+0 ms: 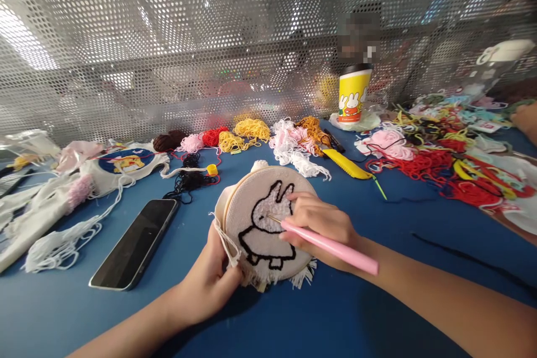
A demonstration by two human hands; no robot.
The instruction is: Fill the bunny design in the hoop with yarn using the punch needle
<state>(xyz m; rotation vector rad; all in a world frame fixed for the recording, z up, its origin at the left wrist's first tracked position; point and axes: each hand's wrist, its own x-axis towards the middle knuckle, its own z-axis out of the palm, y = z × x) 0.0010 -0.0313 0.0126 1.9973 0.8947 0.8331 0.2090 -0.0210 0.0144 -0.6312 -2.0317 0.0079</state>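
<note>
A round embroidery hoop [268, 246] with cream cloth stands tilted at the middle, showing a rabbit figure outlined in black yarn, its head partly filled with pale loops. My left hand [216, 274] grips the hoop's lower left edge and the folded cloth there. In my right hand [321, 226] is a pink punch needle [331, 246], its metal tip touching the cloth at the rabbit's face. Those fingers are closed round the handle and rest near the hoop's right side.
A black phone [136, 246] lies left of the hoop. Behind are yellow yarn [251, 130], white yarn [308, 165], a yellow cutter [348, 164] and a yellow cup [354, 95]. Red yarn [432, 162] is heaped at right, near another person's hand [526, 122]. A perforated metal screen [251, 28] stands beyond.
</note>
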